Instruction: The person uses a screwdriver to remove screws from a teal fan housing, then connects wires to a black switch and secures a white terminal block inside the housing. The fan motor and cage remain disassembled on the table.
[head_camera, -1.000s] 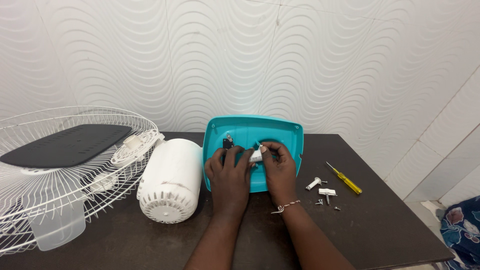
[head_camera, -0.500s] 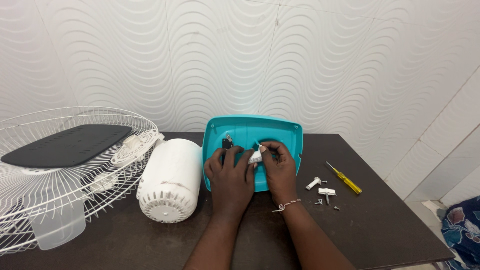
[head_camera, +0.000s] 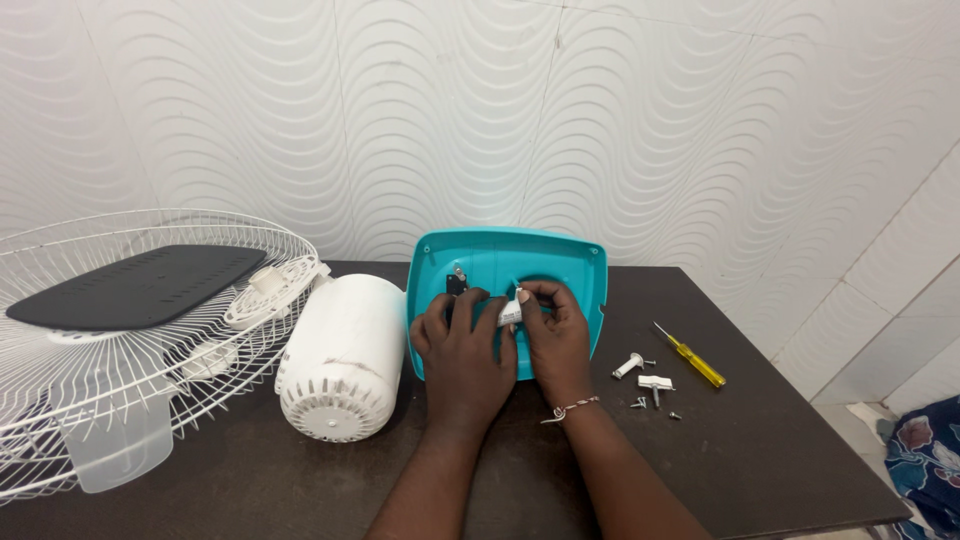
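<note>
Both hands rest on the teal fan base, which lies on the counter just right of the white motor housing. The left hand lies curled on it; the right hand has its fingers pinched on a small white part. A yellow screwdriver and loose screws lie right of the base.

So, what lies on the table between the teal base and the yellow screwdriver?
In the head view, small white plastic parts and a few loose screws lie between the teal base and the screwdriver.
</note>
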